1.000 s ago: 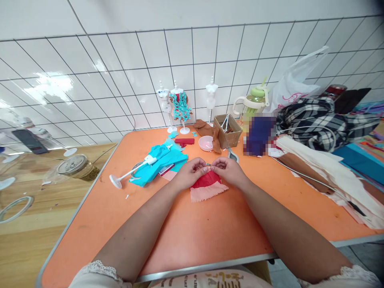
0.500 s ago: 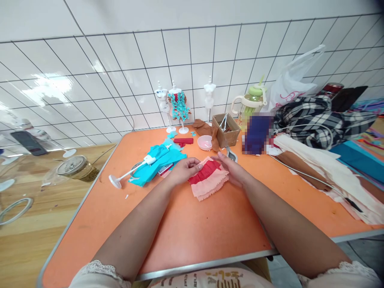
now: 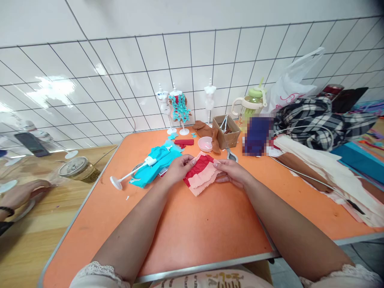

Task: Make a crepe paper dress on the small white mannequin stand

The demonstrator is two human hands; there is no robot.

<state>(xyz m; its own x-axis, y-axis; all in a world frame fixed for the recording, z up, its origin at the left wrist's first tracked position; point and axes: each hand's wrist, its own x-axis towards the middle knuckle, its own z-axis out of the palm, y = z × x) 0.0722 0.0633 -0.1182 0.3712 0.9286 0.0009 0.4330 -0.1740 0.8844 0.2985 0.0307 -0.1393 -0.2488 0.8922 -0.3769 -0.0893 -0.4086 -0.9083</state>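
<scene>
Between my hands is a small layered piece of crepe paper (image 3: 200, 181), red with pink bands and a ragged pink edge. My left hand (image 3: 181, 168) pinches its upper left edge between thumb and fingers. On the right edge, my right hand (image 3: 232, 172) grips the pink layer, its thumb on top and the other fingers behind. Left of my hands, a white mini dress form (image 3: 132, 173) lies on its side with turquoise paper (image 3: 163, 162) around it. A pink bowl (image 3: 205, 144) sits just beyond the piece.
Upright dress forms stand at the back, one wearing turquoise ruffles (image 3: 180, 108). A cardboard box (image 3: 227, 138) holds tools beside scissors handles (image 3: 232, 155). Paper strips (image 3: 324, 172) and a cable cover the right side. Another person's hand (image 3: 27, 192) rests on the wooden table at left.
The paper piece has turned and shifted slightly left. My right hand has moved from its upper corner to pinch the right edge. Another person's hand has appeared at far left.
</scene>
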